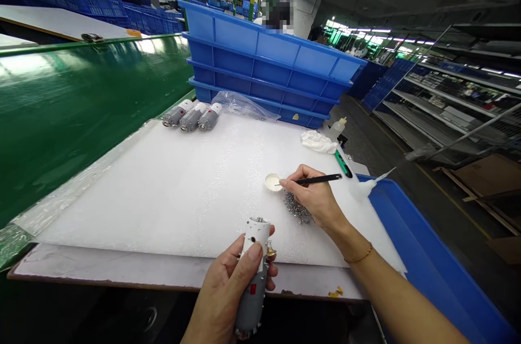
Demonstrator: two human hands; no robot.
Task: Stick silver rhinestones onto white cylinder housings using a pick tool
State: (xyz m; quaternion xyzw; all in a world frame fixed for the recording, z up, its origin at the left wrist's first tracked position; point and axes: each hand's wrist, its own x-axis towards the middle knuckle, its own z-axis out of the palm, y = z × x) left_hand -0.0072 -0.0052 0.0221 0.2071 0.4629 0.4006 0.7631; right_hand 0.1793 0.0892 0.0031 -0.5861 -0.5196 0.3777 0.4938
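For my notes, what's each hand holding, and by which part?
The left hand grips a grey motor around its body; the right hand pinches a slim black applicator by its shaft.

Three grey motors (191, 116) lying, one held grey motor (253, 284); four blue crates (264, 62); one white dish (272, 182); one black applicator (317, 179)

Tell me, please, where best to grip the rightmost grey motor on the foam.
Take its grey barrel around the middle, coming from above and the right: it lies on its side, and the next motor sits close beside its left.
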